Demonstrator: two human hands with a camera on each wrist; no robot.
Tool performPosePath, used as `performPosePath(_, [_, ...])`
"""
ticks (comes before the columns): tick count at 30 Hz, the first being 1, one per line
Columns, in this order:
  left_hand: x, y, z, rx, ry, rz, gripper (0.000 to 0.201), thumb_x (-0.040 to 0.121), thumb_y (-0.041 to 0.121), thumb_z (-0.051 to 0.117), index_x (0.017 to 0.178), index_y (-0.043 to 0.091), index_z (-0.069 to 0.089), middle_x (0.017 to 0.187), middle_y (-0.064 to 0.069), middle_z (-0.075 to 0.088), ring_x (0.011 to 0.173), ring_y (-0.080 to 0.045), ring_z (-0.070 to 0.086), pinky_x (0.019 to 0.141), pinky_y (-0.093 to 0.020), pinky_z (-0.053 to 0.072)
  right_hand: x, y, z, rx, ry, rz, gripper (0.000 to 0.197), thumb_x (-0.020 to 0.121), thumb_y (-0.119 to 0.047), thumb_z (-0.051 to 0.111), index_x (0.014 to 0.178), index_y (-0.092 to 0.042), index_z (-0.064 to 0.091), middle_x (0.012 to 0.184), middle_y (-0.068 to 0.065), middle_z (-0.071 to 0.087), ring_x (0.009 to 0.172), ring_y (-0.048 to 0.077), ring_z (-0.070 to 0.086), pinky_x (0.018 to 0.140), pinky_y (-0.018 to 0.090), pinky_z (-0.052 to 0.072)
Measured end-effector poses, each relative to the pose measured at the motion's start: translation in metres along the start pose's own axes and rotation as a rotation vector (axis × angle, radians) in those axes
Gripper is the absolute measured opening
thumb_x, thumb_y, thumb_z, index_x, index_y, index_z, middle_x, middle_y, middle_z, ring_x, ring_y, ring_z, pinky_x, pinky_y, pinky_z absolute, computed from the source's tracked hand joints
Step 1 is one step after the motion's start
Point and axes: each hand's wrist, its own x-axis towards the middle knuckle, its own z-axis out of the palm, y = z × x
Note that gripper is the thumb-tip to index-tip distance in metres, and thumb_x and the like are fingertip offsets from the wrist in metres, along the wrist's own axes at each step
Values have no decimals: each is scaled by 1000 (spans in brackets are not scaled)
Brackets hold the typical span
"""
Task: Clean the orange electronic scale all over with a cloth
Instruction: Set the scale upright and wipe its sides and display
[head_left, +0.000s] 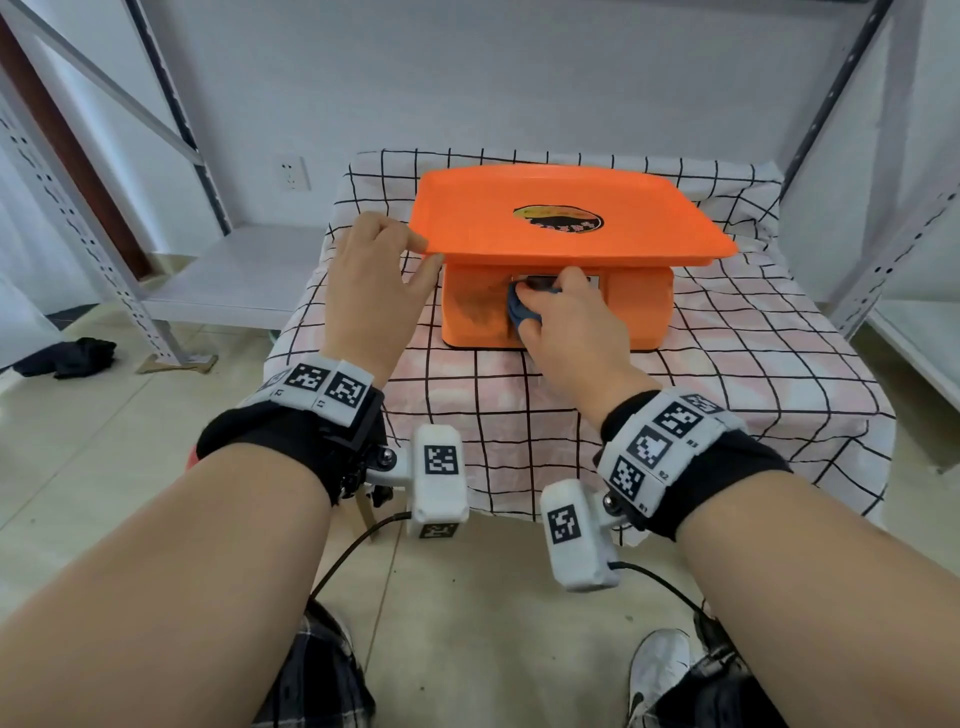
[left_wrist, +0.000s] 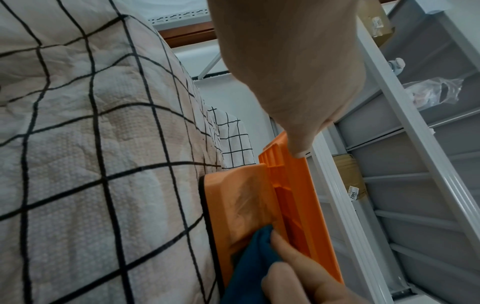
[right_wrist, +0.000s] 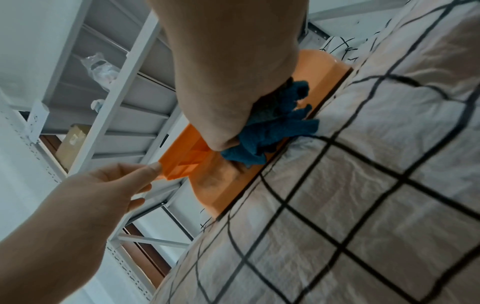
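Note:
The orange electronic scale (head_left: 561, 228) stands on a table under a checked cloth (head_left: 727, 364). My left hand (head_left: 382, 270) pinches the front left corner of the scale's tray, fingers on top and thumb beneath; the same pinch shows in the left wrist view (left_wrist: 298, 144). My right hand (head_left: 561, 317) grips a bunched dark blue cloth (head_left: 519, 312) and presses it against the scale's front face by the display. The blue cloth (right_wrist: 272, 127) sits crumpled under my palm. Dusty smears mark the scale's front (left_wrist: 241, 205) left of the cloth.
Grey metal shelving (head_left: 171, 218) stands to the left, and another rack (head_left: 893, 234) to the right. A dark garment (head_left: 67, 356) lies on the tiled floor at the left. My legs and a white shoe (head_left: 657, 670) are below the table's front edge.

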Motion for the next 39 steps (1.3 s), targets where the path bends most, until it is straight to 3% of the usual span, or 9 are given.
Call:
performPosePath(7, [0,1,1,-2,-12,-1,19,87,26,62,94,8,63,107,-9,54,105,-25,50,81,-26,36,-15,0,2,-190,-136,-52,36,96,-24,43,132,-21,49,119,9,36,115,26,37,65,33,41])
performPosePath(13, [-2,2,-1,2,-16,21,16,86,22,63,93,8,64,104,-9,56,104,-27,51,83,-26,35,-6,5,14,-201,70,-66,41,91,-8,52,131,-18,48,118,11,36,110,29,38,57,31,36])
performPosePath(17, [-1,1,-4,33,-38,30,16,86,21,63,97,9,65,106,-8,56,106,-27,50,85,-21,30,0,7,15,-30,237,48,37,91,-5,50,126,-14,56,115,14,41,107,32,40,71,36,45])
performPosePath(20, [0,0,-6,61,-50,47,17,87,22,62,98,9,65,108,-9,57,105,-27,49,85,-21,30,1,4,17,67,136,7,40,92,-8,46,129,-19,54,119,15,41,109,31,40,79,33,39])
performPosePath(23, [1,1,-7,55,-53,34,17,87,22,61,97,9,65,108,-9,56,106,-27,49,86,-22,30,-1,7,11,-56,16,-144,34,93,-14,47,125,-20,57,114,10,41,108,27,41,67,34,43])
performPosePath(26, [2,3,-8,49,-57,17,17,87,23,61,96,9,65,109,-9,56,107,-27,48,86,-22,29,-7,19,2,-135,21,-122,30,93,-21,48,118,-26,63,111,6,42,107,24,41,62,30,36])
performPosePath(32, [4,4,-7,42,-66,8,17,87,22,61,96,8,64,109,-9,56,108,-27,47,85,-21,29,-15,46,-10,201,373,222,30,83,-16,56,112,-18,49,114,5,43,98,22,48,68,31,38])
performPosePath(35, [3,5,-6,45,-64,9,17,87,21,62,96,7,64,108,-11,56,107,-29,48,84,-22,29,-16,51,-7,295,409,397,26,87,-13,53,113,-13,48,118,8,41,101,25,48,73,27,33])
performPosePath(39, [3,5,-8,48,-66,-2,18,87,23,61,96,7,64,108,-10,55,107,-28,47,84,-22,28,-15,10,19,159,266,200,33,93,-22,52,125,-11,53,129,12,38,115,23,37,96,22,28])
